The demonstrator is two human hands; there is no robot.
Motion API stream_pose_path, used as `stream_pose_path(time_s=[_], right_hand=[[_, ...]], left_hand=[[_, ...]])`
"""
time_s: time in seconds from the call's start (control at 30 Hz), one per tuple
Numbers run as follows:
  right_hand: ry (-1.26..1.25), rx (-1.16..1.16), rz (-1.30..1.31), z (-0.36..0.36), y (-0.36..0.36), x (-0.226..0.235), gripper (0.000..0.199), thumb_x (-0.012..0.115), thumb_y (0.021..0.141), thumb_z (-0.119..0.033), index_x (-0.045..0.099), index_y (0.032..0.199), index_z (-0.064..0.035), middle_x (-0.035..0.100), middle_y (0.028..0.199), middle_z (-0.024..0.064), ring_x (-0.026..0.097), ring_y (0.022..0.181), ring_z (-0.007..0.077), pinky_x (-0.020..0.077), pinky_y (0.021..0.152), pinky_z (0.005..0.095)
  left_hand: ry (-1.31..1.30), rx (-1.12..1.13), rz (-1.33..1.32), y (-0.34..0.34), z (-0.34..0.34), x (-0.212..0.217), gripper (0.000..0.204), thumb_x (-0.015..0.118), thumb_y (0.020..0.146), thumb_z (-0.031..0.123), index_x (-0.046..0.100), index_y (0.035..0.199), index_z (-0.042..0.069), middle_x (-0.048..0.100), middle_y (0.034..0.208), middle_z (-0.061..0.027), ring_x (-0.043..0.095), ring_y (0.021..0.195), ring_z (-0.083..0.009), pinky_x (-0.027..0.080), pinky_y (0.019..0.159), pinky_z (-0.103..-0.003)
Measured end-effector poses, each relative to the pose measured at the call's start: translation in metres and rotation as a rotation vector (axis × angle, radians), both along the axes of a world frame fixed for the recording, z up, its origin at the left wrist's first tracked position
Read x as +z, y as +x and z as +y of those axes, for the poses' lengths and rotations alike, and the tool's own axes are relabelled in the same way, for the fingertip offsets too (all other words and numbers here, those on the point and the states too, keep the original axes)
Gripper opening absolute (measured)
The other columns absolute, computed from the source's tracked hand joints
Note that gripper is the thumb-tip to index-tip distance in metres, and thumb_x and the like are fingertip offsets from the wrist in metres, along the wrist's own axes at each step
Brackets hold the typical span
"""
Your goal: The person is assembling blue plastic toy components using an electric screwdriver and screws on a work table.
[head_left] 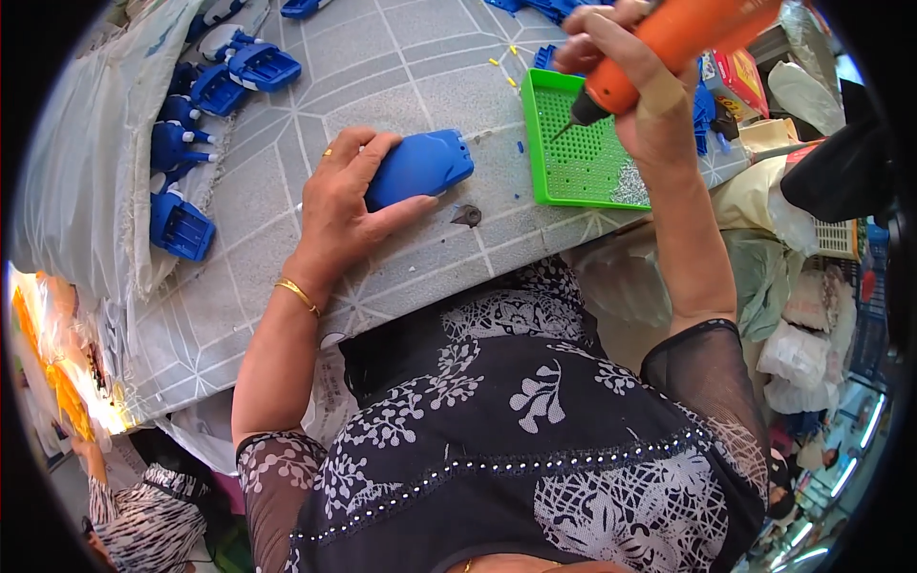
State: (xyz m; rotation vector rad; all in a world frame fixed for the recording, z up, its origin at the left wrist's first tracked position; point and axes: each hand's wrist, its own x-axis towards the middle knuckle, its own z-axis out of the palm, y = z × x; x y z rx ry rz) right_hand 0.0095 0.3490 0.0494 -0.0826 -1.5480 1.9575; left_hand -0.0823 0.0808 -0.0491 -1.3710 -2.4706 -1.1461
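Note:
My left hand [339, 210] is wrapped round a smooth blue plastic casing [423, 167] on the table, its thumb along the near side and its fingers over the left end. Small holes show at the casing's right end. Up on the right, my right hand [659, 110] grips an orange electric screwdriver [702, 36]. Its thin bit points down and left over a green tray [533, 158], apart from the tray's floor as far as I can see. Small silvery screws [630, 183] lie heaped in the tray's near right corner. A small dark piece [466, 216] lies near the casing.
Several blue plastic parts [266, 67] line the table's left side beside a whitish cloth [91, 181]. More blue parts lie at the far edge. Tiny yellow pieces [511, 82] are scattered beyond the tray. A red box [740, 84] stands right. Another person [148, 516] is at lower left.

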Motion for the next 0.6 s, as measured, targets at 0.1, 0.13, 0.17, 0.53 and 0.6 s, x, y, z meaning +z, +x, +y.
stream_pose_path(time_s=[0.1,0.13,0.17,0.53,0.6], right_hand=[[0.059,-0.12,-0.033,0.017,0.014,-0.011,0.023,0.073,0.091,-0.006,0.054,0.104,-0.0107,0.061,0.078,0.0036,0.06,0.06,0.0153,0.0513,0.059,0.0314],[0.088,-0.013,0.02,0.03,0.016,-0.015,0.024,0.074,0.093,-0.01,0.059,0.111,-0.0079,0.061,0.081,0.0038,0.061,0.067,0.0152,0.0518,0.065,0.033],[0.117,0.095,0.074,0.038,0.018,-0.019,0.027,0.074,0.095,-0.013,0.063,0.119,-0.0051,0.061,0.085,0.0039,0.061,0.073,0.015,0.0522,0.071,0.0347],[0.06,0.017,0.067,0.039,0.027,-0.05,0.024,0.073,0.094,-0.008,0.06,0.114,-0.0047,0.054,0.073,0.0015,0.052,0.061,0.0128,0.0458,0.062,0.0329],[0.066,-0.003,0.046,0.039,0.026,-0.053,0.024,0.073,0.094,-0.007,0.06,0.114,-0.005,0.054,0.073,0.0016,0.053,0.061,0.0128,0.0459,0.062,0.0329]], left_hand=[[-0.011,0.006,0.013,0.0,-0.001,-0.001,0.062,0.089,0.073,0.039,0.069,0.122,0.007,0.065,0.118,-0.0132,0.067,0.102,-0.0332,0.056,0.086,-0.042],[-0.004,0.004,0.016,0.0,0.0,0.0,0.062,0.089,0.073,0.039,0.069,0.122,0.006,0.065,0.118,-0.0133,0.067,0.102,-0.0331,0.056,0.087,-0.042],[0.003,0.003,0.02,-0.001,0.0,0.0,0.062,0.089,0.073,0.038,0.069,0.122,0.006,0.065,0.118,-0.0133,0.067,0.103,-0.033,0.056,0.087,-0.041],[-0.002,-0.002,-0.002,0.0,0.002,0.001,0.063,0.09,0.072,0.035,0.069,0.122,0.004,0.065,0.119,-0.0125,0.067,0.105,-0.0317,0.056,0.09,-0.04],[0.004,-0.006,-0.001,0.0,0.002,0.0,0.063,0.09,0.072,0.035,0.069,0.122,0.004,0.065,0.119,-0.0125,0.067,0.105,-0.0317,0.056,0.09,-0.04]])
